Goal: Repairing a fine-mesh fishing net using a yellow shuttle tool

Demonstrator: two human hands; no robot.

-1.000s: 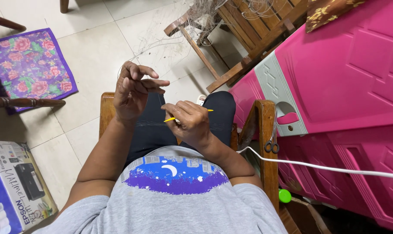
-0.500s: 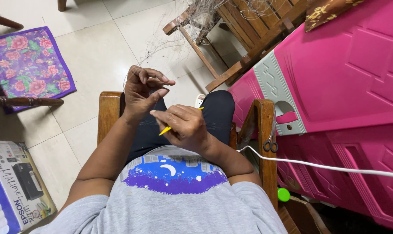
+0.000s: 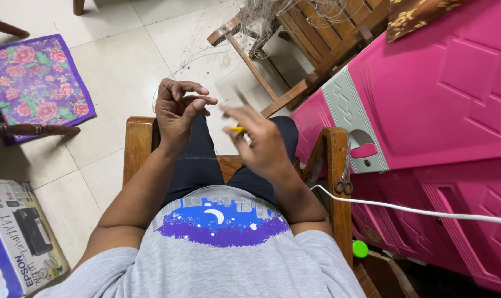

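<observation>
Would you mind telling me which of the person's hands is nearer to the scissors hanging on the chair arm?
Right. The right hand is beside the scissors, just inside that armrest; the left hand is over the opposite side of the chair.

One package is in view: a cardboard printer box (image 3: 19,237) lying flat on the tiled floor at the lower left, just beside the seated person's left arm. It is rectangular, with a white top face carrying a picture of a black printer, small coloured panels, and a blue side band running along its left edge. No signs or screens are visible.
</observation>
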